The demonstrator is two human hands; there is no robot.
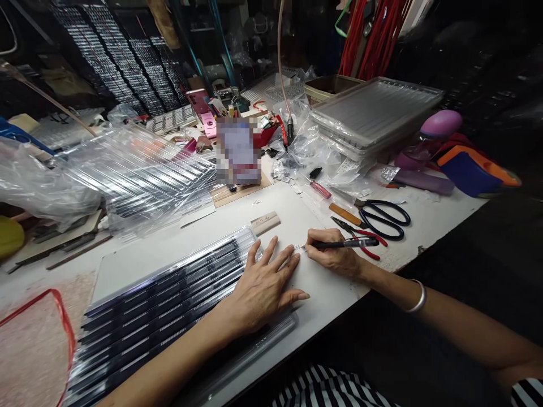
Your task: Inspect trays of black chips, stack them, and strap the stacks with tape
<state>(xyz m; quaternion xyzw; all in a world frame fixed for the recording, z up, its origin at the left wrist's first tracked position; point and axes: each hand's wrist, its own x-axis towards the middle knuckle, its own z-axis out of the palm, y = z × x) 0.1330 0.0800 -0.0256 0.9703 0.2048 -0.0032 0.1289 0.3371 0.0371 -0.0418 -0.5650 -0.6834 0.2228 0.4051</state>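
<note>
**Black pen held at the white surface, beside a tray of dark strips**

A slim, smooth black pen (350, 243) is held just above a flat white surface (326, 299), its tip at small handwritten marks (297, 247). The fingers of the person's right hand (333, 251) are pinched around its barrel near the tip. The left hand (265, 282) lies palm down with its fingers spread wide, gripping nothing, across the end of a clear, glossy plastic tray (271, 338). Rows of long, dark strips (169, 299) with fine pale ticks fill the tray. A smooth silvery bangle (419, 297) circles the right wrist.

Just beyond the left fingertips sits a small flat block (263, 224) with writing on it. Red-handled pliers (370, 255) lie behind the pen, whose back end partly covers them; dark looped scissors (384, 219) and a red-handled screwdriver (320, 189) lie farther off. Crinkled clear bags (305, 141) crowd the middle, next to a stack of ridged plastic boxes (377, 110). More clear ribbed trays (144, 169) lean on the far left, and a blurred patch hides an upright object (240, 150).

The pen's tip points left, toward the left hand's fingertips; its long axis runs nearly level across the view, the back end toward the pliers.
</note>
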